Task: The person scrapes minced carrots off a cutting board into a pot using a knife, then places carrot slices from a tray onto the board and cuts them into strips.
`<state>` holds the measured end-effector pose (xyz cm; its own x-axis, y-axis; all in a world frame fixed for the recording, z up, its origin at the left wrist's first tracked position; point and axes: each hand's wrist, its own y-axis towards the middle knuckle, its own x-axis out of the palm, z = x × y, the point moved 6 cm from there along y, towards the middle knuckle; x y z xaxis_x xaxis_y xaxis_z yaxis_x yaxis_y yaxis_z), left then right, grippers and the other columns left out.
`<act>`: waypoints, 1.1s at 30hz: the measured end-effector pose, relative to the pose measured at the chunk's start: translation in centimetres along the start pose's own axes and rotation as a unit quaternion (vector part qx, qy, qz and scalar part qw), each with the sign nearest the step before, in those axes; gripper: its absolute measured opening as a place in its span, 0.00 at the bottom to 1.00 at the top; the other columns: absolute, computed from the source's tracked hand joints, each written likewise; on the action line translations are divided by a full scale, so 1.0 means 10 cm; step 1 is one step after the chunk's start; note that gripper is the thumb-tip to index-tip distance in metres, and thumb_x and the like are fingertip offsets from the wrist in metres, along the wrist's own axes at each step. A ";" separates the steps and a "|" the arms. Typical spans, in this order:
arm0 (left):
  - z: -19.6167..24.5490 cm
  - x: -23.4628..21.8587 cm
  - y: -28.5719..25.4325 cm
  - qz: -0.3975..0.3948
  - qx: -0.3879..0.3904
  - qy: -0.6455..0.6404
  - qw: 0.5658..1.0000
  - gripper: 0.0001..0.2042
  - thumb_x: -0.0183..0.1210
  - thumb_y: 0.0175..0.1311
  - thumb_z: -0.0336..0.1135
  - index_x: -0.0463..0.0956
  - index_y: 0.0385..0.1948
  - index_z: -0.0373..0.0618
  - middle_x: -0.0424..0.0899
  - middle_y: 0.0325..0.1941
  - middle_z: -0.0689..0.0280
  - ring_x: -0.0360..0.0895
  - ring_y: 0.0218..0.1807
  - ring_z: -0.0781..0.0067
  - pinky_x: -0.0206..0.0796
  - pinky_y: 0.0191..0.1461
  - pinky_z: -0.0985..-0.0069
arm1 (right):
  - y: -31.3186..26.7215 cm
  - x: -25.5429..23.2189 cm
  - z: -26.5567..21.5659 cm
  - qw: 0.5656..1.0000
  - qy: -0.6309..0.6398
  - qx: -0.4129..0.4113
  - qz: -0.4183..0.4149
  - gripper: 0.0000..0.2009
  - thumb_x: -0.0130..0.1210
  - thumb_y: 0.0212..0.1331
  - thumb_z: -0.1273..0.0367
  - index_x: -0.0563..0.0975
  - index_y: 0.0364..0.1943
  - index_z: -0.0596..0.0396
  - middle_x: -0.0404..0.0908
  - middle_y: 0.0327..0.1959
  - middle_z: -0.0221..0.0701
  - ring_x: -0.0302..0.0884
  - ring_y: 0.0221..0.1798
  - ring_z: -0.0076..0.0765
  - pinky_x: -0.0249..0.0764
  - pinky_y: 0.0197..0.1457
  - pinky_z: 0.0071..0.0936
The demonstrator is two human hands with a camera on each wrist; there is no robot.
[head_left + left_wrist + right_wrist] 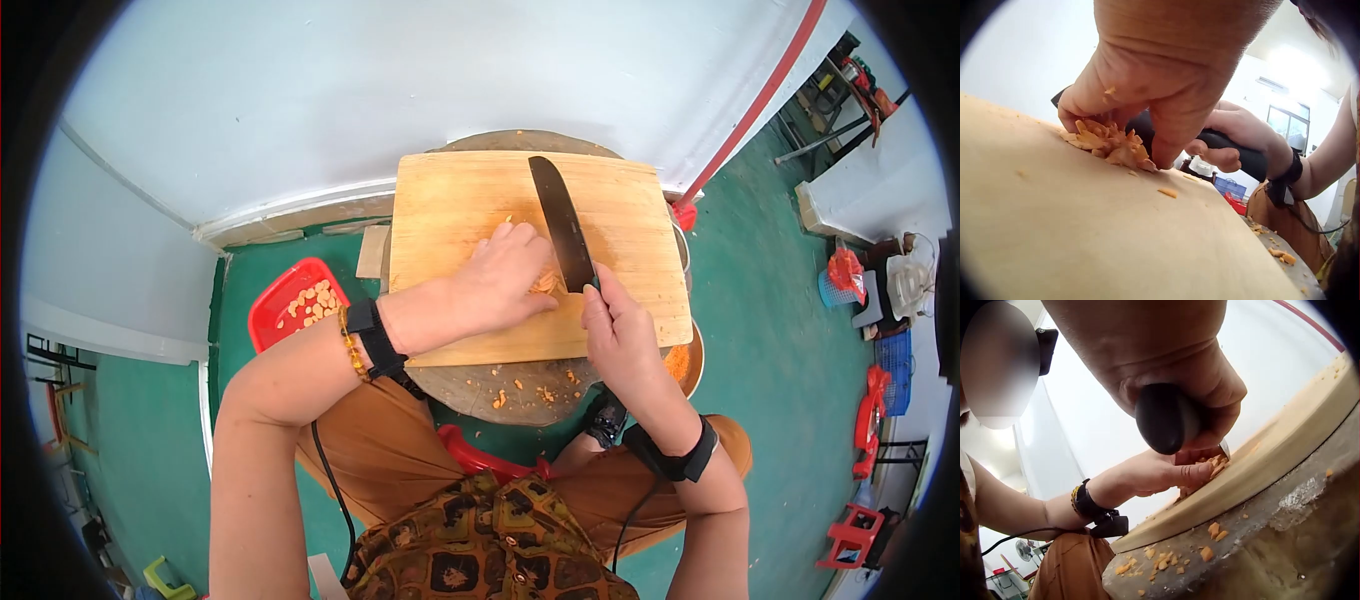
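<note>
My left hand (500, 275) reaches across the wooden cutting board (440, 210), its fingers and thumb curled round a small heap of chopped carrot (1113, 145). The orange slivers lie on the board between thumb and fingertips in the left wrist view. A kitchen knife (563, 225) with a dark, broad blade stands just right of that hand, its tip pointing to the far side of the board. My right hand (625, 335) grips its black handle (1163, 419). Part of the heap is hidden under the left hand.
The board rests on a round stump-like block (475, 385) with orange scraps (1163, 559) along its near edge. A red basin (270, 315) of pale slices stands at left on the green floor. At right, a bowl (697, 360) holds fine orange bits. A white wall (330, 90) rises behind.
</note>
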<state>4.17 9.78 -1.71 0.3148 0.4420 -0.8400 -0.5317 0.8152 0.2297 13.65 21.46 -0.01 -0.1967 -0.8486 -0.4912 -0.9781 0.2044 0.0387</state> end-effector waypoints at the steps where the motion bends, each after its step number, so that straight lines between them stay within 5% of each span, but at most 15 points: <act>1: 0.01 -0.02 0.00 0.008 0.005 -0.005 1.000 0.23 0.66 0.50 0.41 0.70 0.44 0.37 0.71 0.42 0.54 0.65 0.47 0.51 0.60 0.52 0.61 | 0.01 0.00 -0.01 1.000 0.016 -0.001 -0.001 0.14 0.43 0.68 0.72 0.69 0.54 0.60 0.76 0.29 0.43 0.74 0.29 0.34 0.71 0.36 0.29; 12: 0.13 -0.08 0.09 -0.022 -0.064 0.046 0.997 0.21 0.65 0.50 0.46 0.72 0.35 0.36 0.72 0.39 0.54 0.68 0.45 0.53 0.66 0.46 0.62 | -0.04 -0.08 0.04 0.992 0.082 0.097 0.014 0.16 0.43 0.69 0.69 0.68 0.58 0.59 0.67 0.19 0.22 0.61 0.19 0.14 0.61 0.20 0.17; 22: 0.12 -0.03 0.11 0.011 -0.088 0.079 0.993 0.19 0.64 0.49 0.43 0.72 0.33 0.35 0.72 0.39 0.53 0.69 0.46 0.52 0.66 0.45 0.59 | 0.00 -0.11 0.04 0.997 0.051 0.046 0.019 0.16 0.45 0.68 0.70 0.69 0.57 0.61 0.69 0.21 0.24 0.63 0.23 0.16 0.63 0.25 0.18; 33: -0.04 0.01 0.08 0.047 -0.031 -0.007 0.998 0.17 0.66 0.47 0.39 0.72 0.34 0.39 0.74 0.39 0.52 0.70 0.46 0.52 0.65 0.49 0.61 | -0.03 -0.13 -0.09 1.000 0.020 0.019 0.014 0.17 0.45 0.67 0.71 0.68 0.59 0.58 0.72 0.22 0.31 0.65 0.24 0.20 0.66 0.28 0.20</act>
